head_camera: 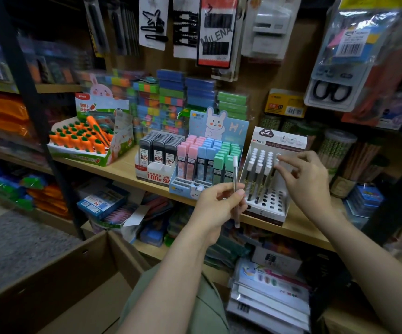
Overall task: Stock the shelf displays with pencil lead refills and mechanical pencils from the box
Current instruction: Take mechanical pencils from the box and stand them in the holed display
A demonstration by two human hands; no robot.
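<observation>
Mechanical pencil (235, 179) upright, white cap up

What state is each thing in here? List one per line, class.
Left hand: holds a pencil upright.
Pencil: upright, not yet in the stand.
Right hand: fingertips at a pencil cap in the stand.
Pencil stand: partly filled, front holes empty.
Cardboard box: open.

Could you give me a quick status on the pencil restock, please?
Left hand grips one pencil, upright. Right hand fingers a pencil top in the rack. Front holes empty; nothing in the way.
</observation>
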